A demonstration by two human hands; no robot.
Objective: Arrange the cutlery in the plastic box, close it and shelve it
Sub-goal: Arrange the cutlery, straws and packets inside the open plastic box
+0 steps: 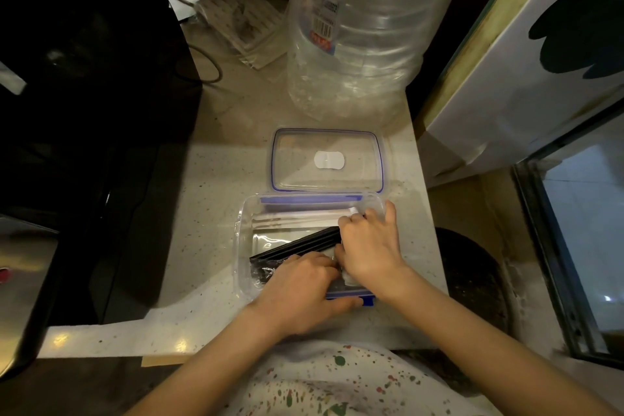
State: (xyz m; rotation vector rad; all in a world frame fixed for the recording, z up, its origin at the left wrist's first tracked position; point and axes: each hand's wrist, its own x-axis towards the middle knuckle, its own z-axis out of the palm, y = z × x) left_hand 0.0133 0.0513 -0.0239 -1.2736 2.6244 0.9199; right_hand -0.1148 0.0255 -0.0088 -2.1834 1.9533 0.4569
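A clear plastic box (245,233) with blue clips sits open on the speckled counter. Its clear lid (297,159), blue-rimmed with a white patch, lies flat just behind it. Inside the box lie black wrapped cutlery pieces (297,246) set diagonally and pale wrapped pieces (297,217) along the far wall. My right hand (369,246) is inside the box at its right end, fingers curled over the ends of the cutlery. My left hand (304,290) rests over the near wall, fingers in the box on a black wrapped packet (263,272), thumb by the blue front clip (368,300).
A large clear water jug (358,30) stands right behind the lid. A black appliance (84,111) fills the left side, with a cable and power strip (236,17) behind. A white panel (523,71) and window frame stand at the right. The counter edge (135,344) runs near me.
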